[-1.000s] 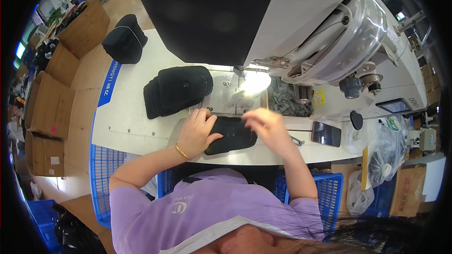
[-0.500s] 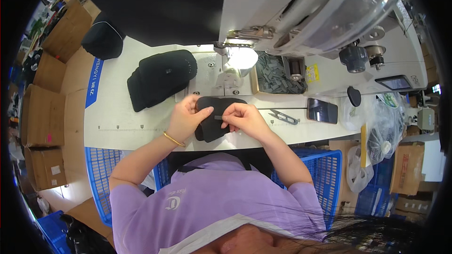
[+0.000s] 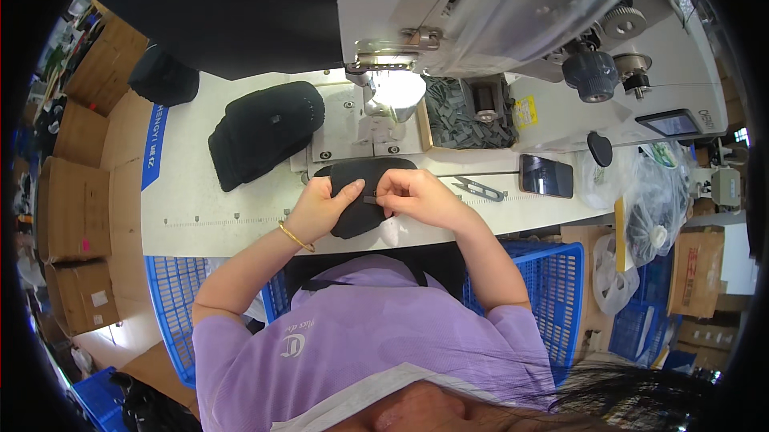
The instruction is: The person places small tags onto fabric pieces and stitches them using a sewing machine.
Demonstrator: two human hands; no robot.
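My left hand (image 3: 319, 206) grips a black padded fabric piece (image 3: 352, 222) by its left side, thumb on top and fingers underneath. Over the middle of that piece, my right hand (image 3: 423, 198) pinches a small dark grey tab (image 3: 371, 200) between thumb and fingertips. The tab lies against the fabric; its right end is hidden by the fingers. Both hands are at the front of the white table (image 3: 232, 228), just before the sewing machine (image 3: 364, 0) with its lit needle area. More black fabric pieces (image 3: 268, 134) lie stacked left of the machine.
A shallow box (image 3: 424, 124) of small grey tabs stands right of the needle area. Thread snips (image 3: 479, 188) and a phone (image 3: 546, 176) lie to the right. Another black pile (image 3: 164, 77) is at the far left. Blue baskets (image 3: 178, 296) flank me below the table edge.
The black piece has turned slightly and lies smoother, its lower folds less spread. My right hand still pinches the tab. The view has shifted a little.
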